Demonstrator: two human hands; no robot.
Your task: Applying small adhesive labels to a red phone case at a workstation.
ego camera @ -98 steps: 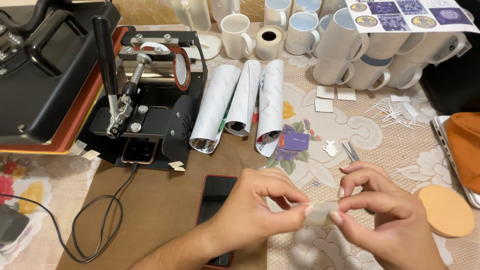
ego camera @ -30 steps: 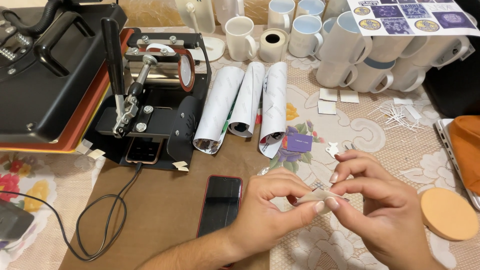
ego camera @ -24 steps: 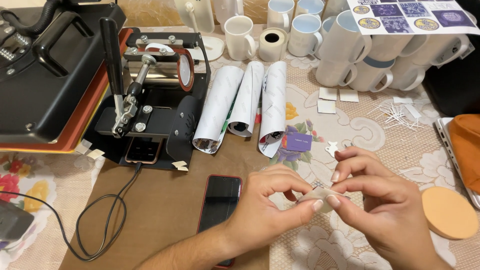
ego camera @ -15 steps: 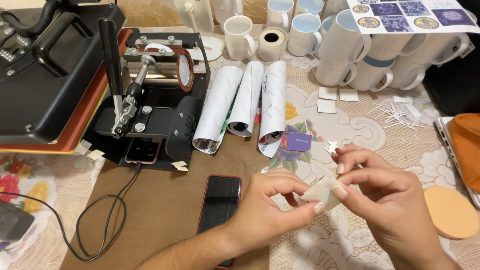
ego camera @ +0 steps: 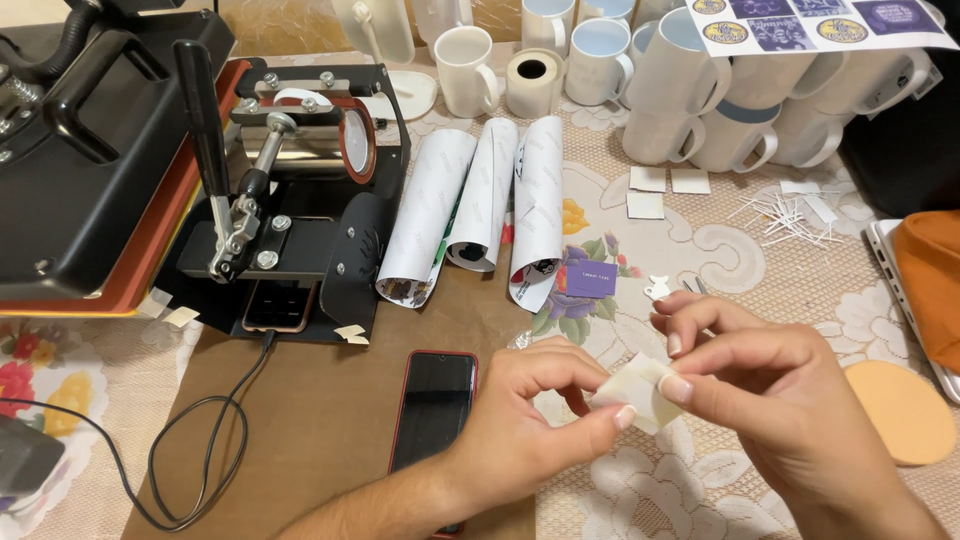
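Moved: white patch now lifted flatter | both hands' fingers pinch it | mugs look empty

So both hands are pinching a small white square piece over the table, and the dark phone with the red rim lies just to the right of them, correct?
Not quite. In the head view the dark phone with the red rim lies to the left of the hands, by the left hand. The left hand and the right hand do pinch the small white square piece over the table.

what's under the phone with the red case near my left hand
The phone lies face up on a brown sheet covering the lace tablecloth. The left hand hides its lower end.
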